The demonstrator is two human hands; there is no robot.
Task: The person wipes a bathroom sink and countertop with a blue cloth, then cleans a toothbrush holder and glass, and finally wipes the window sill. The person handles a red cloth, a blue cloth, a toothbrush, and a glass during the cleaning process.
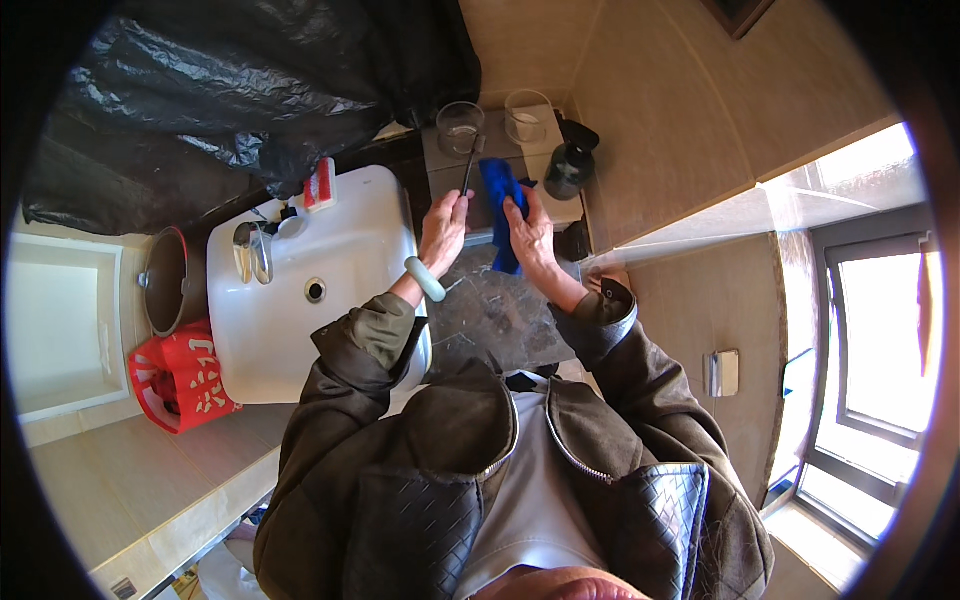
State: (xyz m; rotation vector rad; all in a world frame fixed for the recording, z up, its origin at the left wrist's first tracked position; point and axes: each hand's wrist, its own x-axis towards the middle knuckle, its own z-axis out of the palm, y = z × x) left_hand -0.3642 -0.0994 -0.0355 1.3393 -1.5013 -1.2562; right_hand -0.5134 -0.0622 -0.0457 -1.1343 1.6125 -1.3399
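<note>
Beige tiled walls point(680, 110) enclose a washing corner, its far left side marked by a white recessed niche point(60, 325). Just right of that niche stands a brown round container point(166, 282), with a red bag point(185, 375) bearing pale patterns in front of it. Next comes a white washbasin point(350, 245), its drain point(316, 290) uncovered and its shiny faucet point(253, 252) near the left edge. Crumpled black plastic sheeting point(250, 90) spreads beyond the basin, and a red-and-white brush point(321, 187) lies at the far rim.

Past the basin's right edge, the person's left hand point(443, 232), a pale bangle point(425, 279) at the wrist, has its grip closed around the near end of a slim dark stick point(468, 170), whose far end points toward a clear glass point(460, 130). Beneath both forearms lies a dark marbled tabletop point(505, 315). Just right of the stick, the right hand point(533, 235) has its grip clenched on a blue cloth point(505, 195), which hangs in folds to the left of the fingers. Beyond it are a second clear glass point(527, 117) and, farther right, a dark bottle point(570, 170) with a black top. A bright window point(880, 345) fills the far right.
</note>
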